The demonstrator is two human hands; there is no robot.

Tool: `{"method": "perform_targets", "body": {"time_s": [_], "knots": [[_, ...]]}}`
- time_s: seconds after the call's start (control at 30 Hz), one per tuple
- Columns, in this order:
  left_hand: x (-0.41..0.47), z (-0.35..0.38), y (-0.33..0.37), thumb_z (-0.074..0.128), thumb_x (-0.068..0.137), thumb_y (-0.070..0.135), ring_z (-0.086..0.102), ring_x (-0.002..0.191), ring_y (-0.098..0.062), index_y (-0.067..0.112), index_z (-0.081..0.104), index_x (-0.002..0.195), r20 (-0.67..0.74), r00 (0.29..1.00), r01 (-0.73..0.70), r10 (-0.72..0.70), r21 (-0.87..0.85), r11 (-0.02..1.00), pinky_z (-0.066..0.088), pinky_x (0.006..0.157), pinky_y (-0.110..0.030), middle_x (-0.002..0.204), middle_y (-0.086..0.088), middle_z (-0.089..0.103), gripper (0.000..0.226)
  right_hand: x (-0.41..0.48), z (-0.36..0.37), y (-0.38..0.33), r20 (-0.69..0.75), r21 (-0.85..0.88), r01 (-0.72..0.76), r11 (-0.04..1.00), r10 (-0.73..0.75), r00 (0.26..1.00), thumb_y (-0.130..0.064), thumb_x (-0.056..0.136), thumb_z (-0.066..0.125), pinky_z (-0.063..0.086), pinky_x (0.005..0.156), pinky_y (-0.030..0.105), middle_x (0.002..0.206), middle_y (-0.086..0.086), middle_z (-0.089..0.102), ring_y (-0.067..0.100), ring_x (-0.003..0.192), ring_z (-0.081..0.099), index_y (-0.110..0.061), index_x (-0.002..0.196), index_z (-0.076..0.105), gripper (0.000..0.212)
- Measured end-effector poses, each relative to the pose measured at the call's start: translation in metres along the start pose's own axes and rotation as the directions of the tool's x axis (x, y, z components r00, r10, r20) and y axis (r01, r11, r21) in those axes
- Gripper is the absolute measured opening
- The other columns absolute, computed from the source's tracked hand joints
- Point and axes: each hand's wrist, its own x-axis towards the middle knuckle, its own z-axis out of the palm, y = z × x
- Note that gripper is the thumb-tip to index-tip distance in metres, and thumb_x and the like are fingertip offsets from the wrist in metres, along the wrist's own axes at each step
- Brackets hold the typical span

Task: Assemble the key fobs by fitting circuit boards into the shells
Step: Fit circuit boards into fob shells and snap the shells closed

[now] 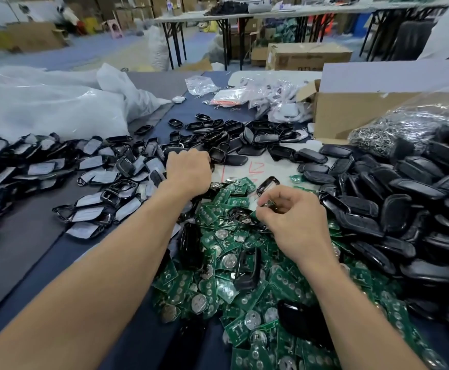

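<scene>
Left hand reaches far into the shells, grip closed; contents cannot be told. Right hand pinches a small metal part over the circuit boards heaped near centre. Risk: crowded bench, parts snagging or scattering.

The left hand hides whatever its fingers touch; the small metal part in the right hand is unclear.
</scene>
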Motion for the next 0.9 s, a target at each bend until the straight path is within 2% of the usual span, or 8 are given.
{"method": "perform_targets", "body": {"time_s": [0.07,0.2,0.33,0.5,0.63,0.7,0.77,0.9], "knots": [[-0.003,0.003,0.004,0.053,0.102,0.019,0.066,0.109,-0.033,0.018,0.069,0.116,-0.069,0.998,-0.006,0.005,-0.02,1.0,0.039,0.091,-0.042,0.118,-0.007,0.071,0.022,0.001,-0.001,0.0,0.0,0.042,-0.01,0.999,0.01,1.0,-0.016,0.084,0.08,0.045,0.06,0.005,0.076,-0.023,0.074,-0.008,0.065,0.065,-0.034,0.075,0.075,0.021],[-0.023,-0.003,0.007,0.049,0.102,0.014,0.068,0.075,-0.033,0.006,0.068,0.08,-0.215,0.969,0.055,-0.117,-0.275,0.96,0.039,0.061,-0.033,0.077,-0.011,0.069,0.03,0.002,-0.003,-0.003,-0.001,0.151,-0.041,0.988,0.042,0.999,-0.014,0.092,0.07,0.051,0.052,0.042,0.066,-0.004,0.074,0.014,0.054,0.057,-0.03,0.083,0.073,0.018],[-0.057,-0.021,0.022,0.058,0.097,0.016,0.058,0.041,-0.025,0.009,0.073,0.065,-0.254,0.944,-0.038,-0.21,-0.718,0.695,0.045,0.041,-0.039,0.054,-0.002,0.067,0.036,0.002,-0.003,-0.005,0.002,0.282,-0.069,0.957,0.071,0.997,-0.013,0.087,0.071,0.051,0.059,0.054,0.066,0.005,0.074,0.027,0.061,0.06,-0.021,0.093,0.066,0.012],[-0.096,-0.025,0.027,0.069,0.096,0.024,0.073,0.085,-0.006,0.027,0.08,0.116,-0.15,0.987,-0.064,-0.059,-0.698,0.713,0.056,0.08,-0.013,0.105,0.012,0.079,0.023,0.001,-0.003,-0.005,0.021,0.338,-0.095,0.936,0.094,0.995,-0.009,0.083,0.074,0.048,0.061,0.043,0.064,0.009,0.073,0.025,0.059,0.061,-0.017,0.09,0.068,0.013],[-0.108,-0.022,0.022,0.062,0.09,0.005,0.062,0.056,-0.014,0.041,0.078,0.117,-0.017,0.989,-0.11,0.145,-0.742,0.661,0.054,0.047,-0.028,0.118,0.014,0.071,0.048,0.003,-0.004,-0.004,-0.056,0.327,-0.09,0.941,0.114,0.992,-0.009,0.081,0.074,0.047,0.06,0.041,0.062,0.006,0.072,0.024,0.059,0.063,-0.025,0.08,0.069,0.017],[-0.112,-0.019,0.029,0.061,0.087,0.002,0.067,0.08,-0.005,0.042,0.075,0.122,-0.01,0.969,-0.178,0.245,-0.715,0.676,0.056,0.072,-0.013,0.13,0.014,0.069,0.055,0.006,-0.005,-0.002,-0.122,0.36,-0.104,0.927,0.158,0.98,-0.004,0.084,0.073,0.047,0.059,0.035,0.06,0.003,0.07,0.018,0.057,0.066,-0.026,0.076,0.068,0.024],[-0.116,-0.017,0.042,0.066,0.091,0.012,0.051,0.115,0.009,0.036,0.071,0.13,-0.02,0.959,-0.22,0.282,-0.677,0.702,0.031,0.097,0.001,0.138,0.017,0.065,0.047,0.008,-0.007,0.0,-0.152,0.45,-0.12,0.885,0.208,0.966,0.0,0.088,0.071,0.047,0.056,0.027,0.058,0.0,0.067,0.015,0.054,0.065,-0.021,0.081,0.065,0.023],[-0.117,-0.007,0.06,0.063,0.102,0.032,0.044,0.137,-0.015,0.025,0.052,0.151,-0.013,0.947,-0.277,0.32,-0.538,0.796,0.029,0.114,-0.026,0.146,0.005,0.058,0.051,0.011,-0.008,0.001,-0.108,0.571,-0.144,0.808,0.248,0.963,0.003,0.092,0.067,0.045,0.05,0.022,0.064,0.003,0.064,0.017,0.054,0.063,-0.016,0.081,0.06,0.023]]}}
